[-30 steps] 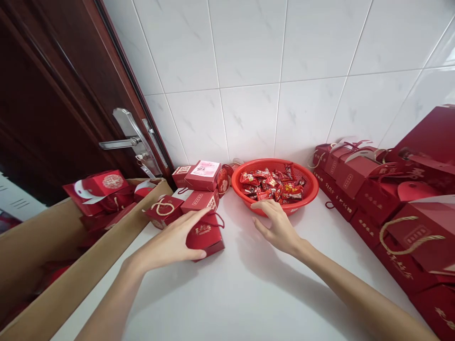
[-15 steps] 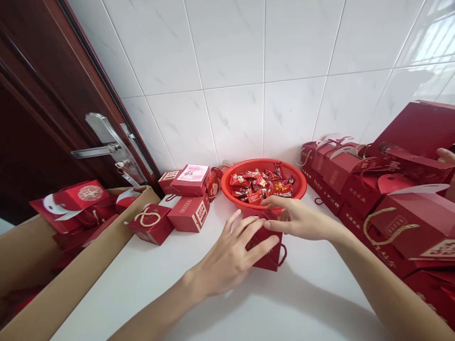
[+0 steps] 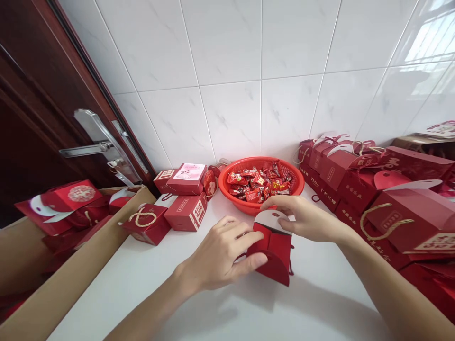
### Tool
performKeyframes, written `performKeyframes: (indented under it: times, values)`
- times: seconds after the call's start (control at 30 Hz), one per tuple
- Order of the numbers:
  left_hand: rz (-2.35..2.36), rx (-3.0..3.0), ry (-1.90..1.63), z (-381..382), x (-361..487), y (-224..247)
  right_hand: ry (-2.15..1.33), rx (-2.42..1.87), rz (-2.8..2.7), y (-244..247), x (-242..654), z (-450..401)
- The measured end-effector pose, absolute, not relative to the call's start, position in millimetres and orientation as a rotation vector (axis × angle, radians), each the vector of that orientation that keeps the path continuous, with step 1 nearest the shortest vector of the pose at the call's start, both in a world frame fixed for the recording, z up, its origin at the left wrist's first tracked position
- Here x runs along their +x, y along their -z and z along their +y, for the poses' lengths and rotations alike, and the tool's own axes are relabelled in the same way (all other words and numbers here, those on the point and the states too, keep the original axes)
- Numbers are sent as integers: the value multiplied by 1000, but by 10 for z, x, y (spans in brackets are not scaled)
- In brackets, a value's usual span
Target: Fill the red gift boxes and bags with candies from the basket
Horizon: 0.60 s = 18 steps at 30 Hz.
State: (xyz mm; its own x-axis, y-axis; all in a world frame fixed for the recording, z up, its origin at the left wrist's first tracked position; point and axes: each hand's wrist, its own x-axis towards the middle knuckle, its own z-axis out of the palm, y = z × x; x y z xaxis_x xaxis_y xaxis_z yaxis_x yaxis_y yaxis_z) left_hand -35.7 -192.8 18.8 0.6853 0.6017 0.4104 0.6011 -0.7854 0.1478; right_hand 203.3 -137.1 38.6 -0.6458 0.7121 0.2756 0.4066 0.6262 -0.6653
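Head view: carton [image 3: 88, 258] at 8 o'clock; my left hand [image 3: 220, 255], fingers half-curled, on the near flap of the red gift box [image 3: 279, 248] at 5 o'clock; red basket [image 3: 241, 206] at its 12; my right hand [image 3: 307, 219] pinches its pale far flap; stacked boxes [image 3: 394, 222] at 3.

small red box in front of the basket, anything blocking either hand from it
Nothing visible does: the left hand is at the left side of the red box, the right hand at its raised white flap. The basket stands behind it.
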Motion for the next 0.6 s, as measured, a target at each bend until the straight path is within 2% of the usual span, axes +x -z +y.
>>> performKeyframes:
  times: [0.1, 0.23, 0.43, 0.6]
  values:
    - [1061, 2780, -626, -1917, -366, -191, -698, -921, -2288, -347, 2032, -1358]
    - [1091, 2621, -705, -1899, -325, -166, -682, -921, -2237, -289, 1990, -1344]
    - [892, 2399, -654, -1929, -311, -161, -668, -979, -2265, -199, 1840, -1348]
    - [756, 2291, -419, -1930, -345, -158, -610, -972, -2282, -104, 1792, -1310]
